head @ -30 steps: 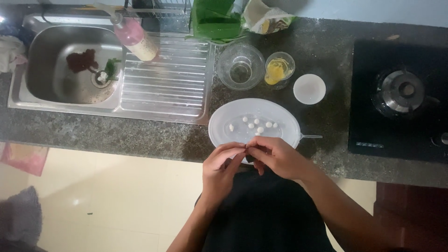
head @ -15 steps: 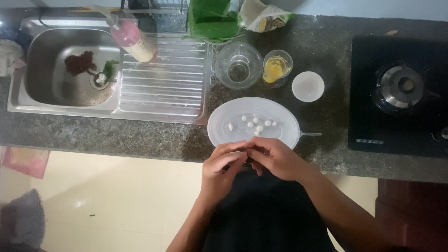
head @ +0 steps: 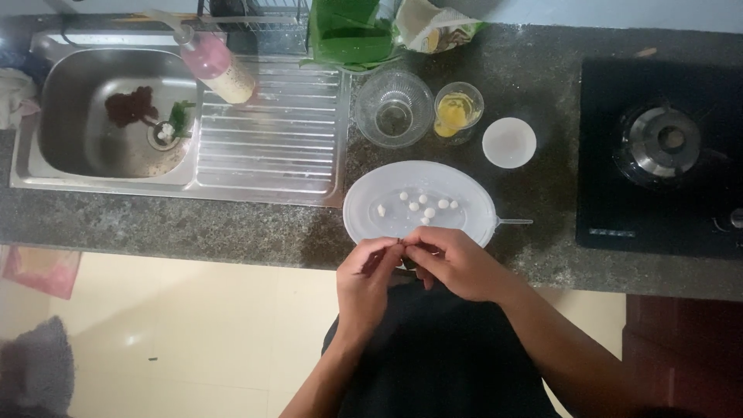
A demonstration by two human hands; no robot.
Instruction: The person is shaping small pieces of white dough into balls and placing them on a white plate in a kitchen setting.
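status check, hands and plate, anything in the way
Left hand and right hand meet fingertip to fingertip at the counter edge, pinching something too small to tell. White plate just beyond, small white pieces on it. Nothing between hands and plate.

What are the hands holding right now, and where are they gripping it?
Left hand and right hand pinch something tiny between their fingertips at the plate edge; too small to identify.

Steel sink point(head: 108, 116), pink bottle point(head: 217, 66), gas hob point(head: 662, 155), perhaps a juice glass point(head: 458, 112)

Hardly anything has moved — left hand point(head: 370, 282) and right hand point(head: 453, 265) have pressed slightly closer together.
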